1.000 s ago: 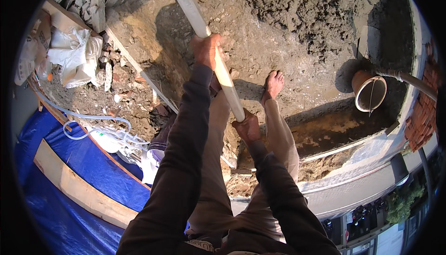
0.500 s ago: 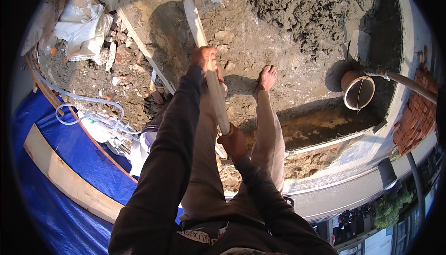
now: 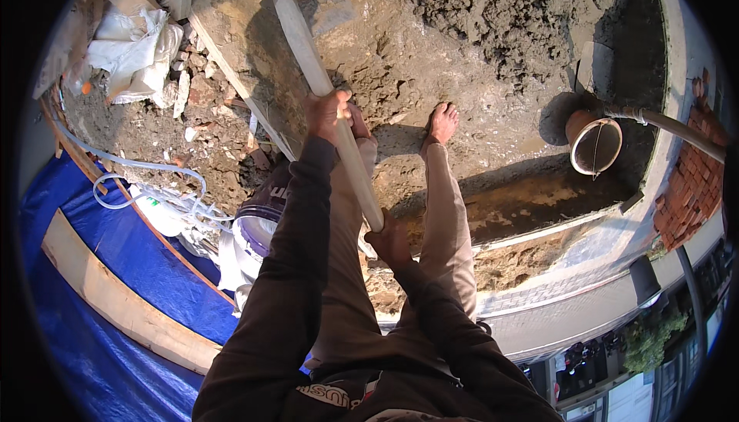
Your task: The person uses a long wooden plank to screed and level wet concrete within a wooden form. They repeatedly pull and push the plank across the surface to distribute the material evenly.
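A long pale wooden pole (image 3: 302, 45) slants from my lap area up to the far left, over wet mud. Around its middle, my left hand (image 3: 328, 116) is closed. My right hand (image 3: 390, 242) wraps its near end. At the far end of the pole I see no separate tool head; whether it touches the mud is hard to tell. Beneath lies grey-brown wet mud (image 3: 400, 60), lumpy toward the far right. My bare right foot (image 3: 442, 123) stands in it, and my left foot is partly hidden behind my left hand and the pole.
A bucket (image 3: 594, 145) with a wire handle sits at right beside a thick hose (image 3: 677, 131). A wooden board (image 3: 239, 87) edges the rubble at left. Nearer are a dark bucket (image 3: 258, 226), a clear tube (image 3: 154, 166) and blue tarpaulin (image 3: 154, 230). Bricks (image 3: 689, 195) lie far right.
The pole's far end has swung left, and my left hand has shifted left and slightly nearer with it. My right hand stays on the near end. More of the dark bucket shows.
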Motion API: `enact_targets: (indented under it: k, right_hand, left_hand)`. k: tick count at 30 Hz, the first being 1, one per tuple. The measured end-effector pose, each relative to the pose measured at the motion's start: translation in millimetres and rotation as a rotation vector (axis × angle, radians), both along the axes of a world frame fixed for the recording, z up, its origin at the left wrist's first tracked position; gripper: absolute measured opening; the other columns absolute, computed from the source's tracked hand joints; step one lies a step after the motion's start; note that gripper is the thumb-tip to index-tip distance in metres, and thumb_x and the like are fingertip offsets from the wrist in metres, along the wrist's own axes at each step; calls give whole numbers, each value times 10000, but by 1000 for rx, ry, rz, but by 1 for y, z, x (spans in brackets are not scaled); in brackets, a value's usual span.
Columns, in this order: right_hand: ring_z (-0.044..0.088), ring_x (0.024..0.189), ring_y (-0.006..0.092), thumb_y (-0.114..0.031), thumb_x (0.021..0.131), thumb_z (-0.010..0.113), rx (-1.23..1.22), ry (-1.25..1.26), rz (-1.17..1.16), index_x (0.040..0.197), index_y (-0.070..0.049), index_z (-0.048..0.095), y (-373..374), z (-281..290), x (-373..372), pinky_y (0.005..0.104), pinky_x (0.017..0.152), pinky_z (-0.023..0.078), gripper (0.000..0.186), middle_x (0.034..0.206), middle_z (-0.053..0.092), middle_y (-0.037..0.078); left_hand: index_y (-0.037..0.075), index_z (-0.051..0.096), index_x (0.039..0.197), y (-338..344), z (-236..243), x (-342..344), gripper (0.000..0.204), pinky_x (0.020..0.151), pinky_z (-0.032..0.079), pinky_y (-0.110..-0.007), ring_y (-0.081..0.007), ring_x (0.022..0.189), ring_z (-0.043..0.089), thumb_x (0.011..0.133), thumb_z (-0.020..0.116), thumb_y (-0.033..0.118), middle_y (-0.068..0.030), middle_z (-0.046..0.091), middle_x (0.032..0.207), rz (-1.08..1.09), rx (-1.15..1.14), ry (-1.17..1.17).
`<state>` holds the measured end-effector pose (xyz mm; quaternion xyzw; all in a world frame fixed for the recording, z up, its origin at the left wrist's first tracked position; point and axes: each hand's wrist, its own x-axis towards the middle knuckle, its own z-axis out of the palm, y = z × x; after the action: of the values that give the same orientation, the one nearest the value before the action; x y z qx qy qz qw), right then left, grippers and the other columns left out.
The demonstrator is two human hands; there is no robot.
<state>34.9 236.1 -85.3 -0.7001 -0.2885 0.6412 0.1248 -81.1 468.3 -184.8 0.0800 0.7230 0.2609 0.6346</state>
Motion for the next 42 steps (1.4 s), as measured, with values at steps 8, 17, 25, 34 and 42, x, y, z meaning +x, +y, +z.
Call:
enact_targets:
  k: [8, 17, 25, 34, 42]
  right_hand:
    - [606, 744, 431, -120, 661, 619, -42, -110, 83, 915, -55, 536, 43, -60, 12, 493, 663, 476, 275, 733, 607, 228]
    - [632, 724, 384, -149, 659, 677, 58, -229, 186, 902, -95, 595, -3, -71, 14, 464, 645, 497, 262, 724, 632, 181]
    - [623, 755, 359, -148, 657, 711, 371, -13, 156, 852, -127, 596, 101, -184, 21, 426, 652, 487, 227, 765, 650, 126]
    - [644, 851, 363, -180, 730, 670, 170, 72, -55, 995, -114, 666, 109, -255, 7, 420, 723, 509, 273, 897, 670, 176]
    - [643, 766, 372, -135, 645, 687, 87, -87, 28, 962, -123, 617, 48, -161, -8, 443, 683, 516, 325, 771, 648, 188]
  left_hand:
    - [4, 577, 827, 43, -75, -7, 210, 453, 433, -341, -169, 515, 500, 733, 710, 137, -50, 505, 675, 26, 83, -15]
    - [54, 497, 792, -8, -27, 6, 220, 384, 409, -297, -158, 426, 481, 716, 703, 51, -60, 513, 645, 263, 295, 19]
    - [3, 512, 773, 70, 24, 25, 156, 408, 432, -273, -146, 439, 508, 721, 659, -6, -71, 544, 642, 250, 633, 348]
    - [-3, 469, 878, 95, -138, -5, 259, 337, 396, -307, -169, 394, 485, 707, 663, -10, -72, 503, 592, 191, 430, 306]
    - [-3, 504, 890, 66, -73, 7, 270, 325, 397, -307, -164, 369, 476, 684, 680, -11, -71, 516, 583, 123, 387, 212]
